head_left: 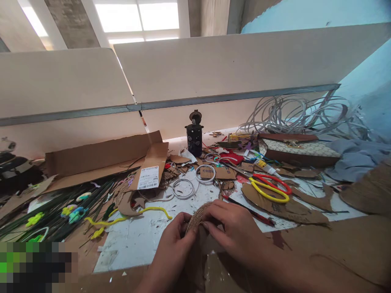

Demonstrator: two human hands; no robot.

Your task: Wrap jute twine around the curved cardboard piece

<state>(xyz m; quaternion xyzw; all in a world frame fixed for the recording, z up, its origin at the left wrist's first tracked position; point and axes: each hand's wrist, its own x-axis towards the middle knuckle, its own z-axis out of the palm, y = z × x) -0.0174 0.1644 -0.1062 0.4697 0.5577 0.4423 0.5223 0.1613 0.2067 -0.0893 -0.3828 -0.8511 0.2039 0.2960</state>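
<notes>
Both my hands grip a curved cardboard piece point(199, 248) whose upper edge is covered with rows of tan twine point(198, 215). My left hand point(175, 240) is closed on its left side, with the thumb along the twine. On the right side, my right hand point(229, 226) pinches the edge, fingers bent over the top. The palms hide part of the piece. Just beyond the right hand lies a red and black pen point(250, 211). Farther right, scissors point(270, 190) with yellow and red handles rest on a cut cardboard piece point(276, 209).
White rings point(182, 189) lie ahead of my hands, and a black bottle point(194, 140) with its lid up stands behind. An opened carton point(104, 156) and crocheted flowers point(76, 213) are at left. A handbag point(299, 152) and coiled pale tubing point(290, 114) are at right.
</notes>
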